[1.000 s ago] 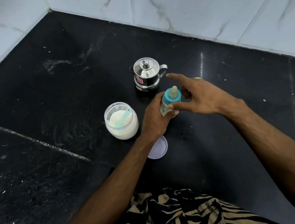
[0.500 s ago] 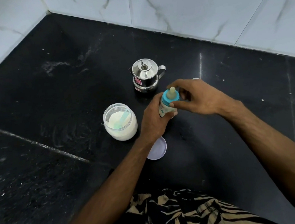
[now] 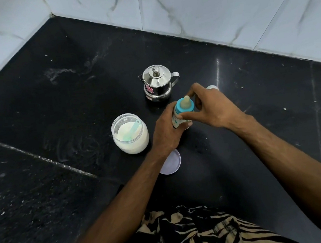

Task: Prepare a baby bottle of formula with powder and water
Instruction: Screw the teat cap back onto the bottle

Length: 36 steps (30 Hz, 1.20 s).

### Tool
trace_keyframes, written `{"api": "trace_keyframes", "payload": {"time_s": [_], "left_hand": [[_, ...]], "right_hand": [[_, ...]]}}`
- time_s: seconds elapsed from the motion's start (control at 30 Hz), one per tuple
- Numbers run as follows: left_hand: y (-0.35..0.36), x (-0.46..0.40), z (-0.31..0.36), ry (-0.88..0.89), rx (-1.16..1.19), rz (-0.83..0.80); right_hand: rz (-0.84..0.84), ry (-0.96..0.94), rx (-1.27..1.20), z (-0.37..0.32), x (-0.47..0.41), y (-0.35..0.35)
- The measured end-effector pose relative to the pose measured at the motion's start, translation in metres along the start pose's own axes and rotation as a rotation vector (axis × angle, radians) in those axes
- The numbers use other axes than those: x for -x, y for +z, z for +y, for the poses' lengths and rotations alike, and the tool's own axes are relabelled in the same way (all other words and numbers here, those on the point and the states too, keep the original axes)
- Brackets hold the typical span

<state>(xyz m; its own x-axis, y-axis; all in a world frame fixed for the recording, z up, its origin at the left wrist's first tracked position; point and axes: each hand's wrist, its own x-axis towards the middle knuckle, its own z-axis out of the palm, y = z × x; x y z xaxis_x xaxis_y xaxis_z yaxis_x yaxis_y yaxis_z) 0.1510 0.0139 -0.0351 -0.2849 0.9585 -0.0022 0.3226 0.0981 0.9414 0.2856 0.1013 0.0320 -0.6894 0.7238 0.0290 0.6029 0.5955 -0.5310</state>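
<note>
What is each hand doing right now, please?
Left hand: closed around the baby bottle body.
Right hand: fingers pinching the bottle's blue collar.

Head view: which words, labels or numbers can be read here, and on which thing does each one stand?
No text can be read.
Steel pot: a pink sticker and a small red label below it, print too blurred to read.
Bottle: small teal marks on its side, too small to tell whether they are letters.
</note>
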Motion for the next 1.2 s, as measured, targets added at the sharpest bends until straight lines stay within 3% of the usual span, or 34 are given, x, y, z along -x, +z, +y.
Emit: {"api": "trace_keyframes", "payload": {"time_s": [0.2,0.4,0.57,0.8,1.0,1.2], "left_hand": [[0.0,0.0,-0.002,-0.001,-0.008,0.007],[0.001,-0.001,-0.002,0.004,-0.004,0.009],[0.001,-0.001,-0.006,0.035,-0.006,0.017],[0.002,-0.001,-0.006,0.017,-0.005,0.01],[0.002,0.0,-0.009,0.031,-0.015,0.024],[0.003,-0.001,-0.007,0.011,-0.029,0.01]], "right_hand": [[-0.156,-0.109,-0.028,0.002,-0.001,-0.013],[0.024,0.017,0.037,0.0,-0.003,0.001],[-0.17,-0.108,-0.025,0.009,-0.002,-0.011],[0.048,-0.034,0.028,0.006,-0.002,0.005],[-0.143,-0.154,-0.019,0.016,-0.004,-0.008],[0.029,-0.042,-0.047,0.009,-0.002,0.006]]}}
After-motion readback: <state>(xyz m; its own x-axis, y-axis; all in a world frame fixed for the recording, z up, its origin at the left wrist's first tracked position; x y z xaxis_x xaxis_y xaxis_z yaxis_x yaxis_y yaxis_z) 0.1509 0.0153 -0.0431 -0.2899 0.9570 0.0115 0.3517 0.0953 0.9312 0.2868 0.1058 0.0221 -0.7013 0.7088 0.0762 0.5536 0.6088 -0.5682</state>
